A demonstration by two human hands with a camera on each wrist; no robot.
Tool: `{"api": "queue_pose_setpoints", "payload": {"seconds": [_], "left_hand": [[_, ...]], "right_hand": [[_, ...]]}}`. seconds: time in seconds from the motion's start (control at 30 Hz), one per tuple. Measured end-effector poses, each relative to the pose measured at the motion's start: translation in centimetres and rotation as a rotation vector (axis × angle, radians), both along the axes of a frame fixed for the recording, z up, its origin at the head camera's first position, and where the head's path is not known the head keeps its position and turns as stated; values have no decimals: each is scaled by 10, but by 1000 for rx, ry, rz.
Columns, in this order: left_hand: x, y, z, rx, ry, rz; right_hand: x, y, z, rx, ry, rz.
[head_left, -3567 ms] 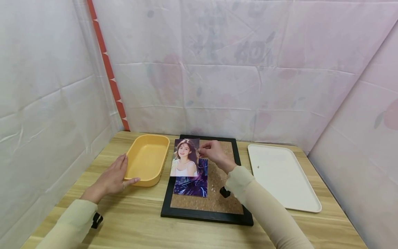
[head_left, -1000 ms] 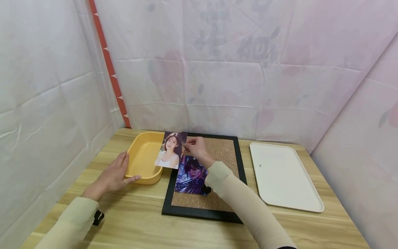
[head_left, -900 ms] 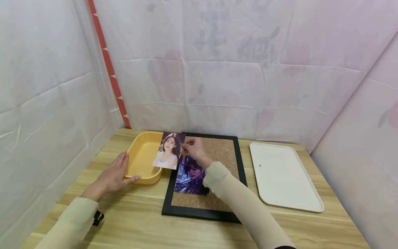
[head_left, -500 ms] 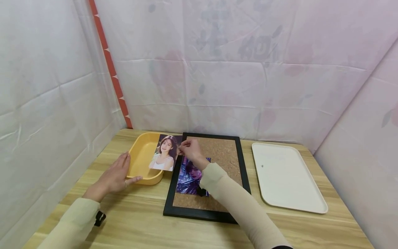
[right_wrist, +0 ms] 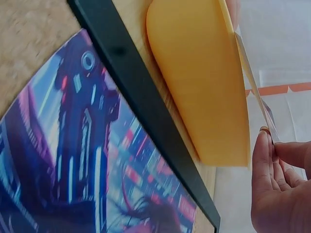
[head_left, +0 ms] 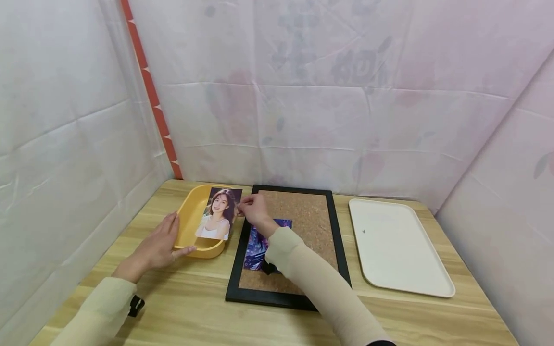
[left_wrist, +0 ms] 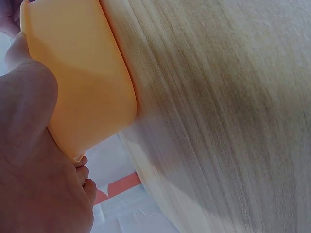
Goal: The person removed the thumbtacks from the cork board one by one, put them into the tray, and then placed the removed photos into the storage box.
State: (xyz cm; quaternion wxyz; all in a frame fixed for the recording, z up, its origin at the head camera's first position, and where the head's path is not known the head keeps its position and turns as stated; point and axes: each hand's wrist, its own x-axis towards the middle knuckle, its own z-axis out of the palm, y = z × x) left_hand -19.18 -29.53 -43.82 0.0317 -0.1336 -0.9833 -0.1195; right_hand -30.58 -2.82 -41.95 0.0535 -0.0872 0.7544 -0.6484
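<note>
The right hand (head_left: pixel 255 209) pinches the right edge of a portrait photo (head_left: pixel 218 216), which lies over the right part of the yellow container (head_left: pixel 185 226). From the right wrist view, the photo (right_wrist: pixel 257 90) is seen edge-on above the container's rim (right_wrist: pixel 199 82), with thumb and fingers of the hand (right_wrist: pixel 279 184) on its edge. The left hand (head_left: pixel 157 245) rests against the container's left side, thumb at the near rim. In the left wrist view that hand (left_wrist: pixel 43 160) holds the container's side (left_wrist: pixel 87 73). A purple picture (head_left: pixel 255 247) lies on the cork board, partly hidden by the right arm.
The cork board (head_left: pixel 307 216) has a black frame (head_left: pixel 277 297) and lies at the middle of the wooden table (head_left: pixel 190 307). A white tray (head_left: pixel 402 250) is to its right. Pale cloth (head_left: pixel 303 120) hangs around the table.
The right hand has carried the portrait photo leftward from above the board to over the container. More of the container's inside is covered. The left hand has stayed at the container.
</note>
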Motion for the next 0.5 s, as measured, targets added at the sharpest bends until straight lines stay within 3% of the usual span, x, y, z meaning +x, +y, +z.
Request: {"api": "queue_pose_setpoints", "payload": {"seconds": [0.2,0.5], "left_hand": [[1,1,3,-26,-36,18],[1,2,3,-24,-34,10]], "right_hand": [[2,-14,-3,-2,-2,7],[3,-21,-5,-20,-38,4]]}}
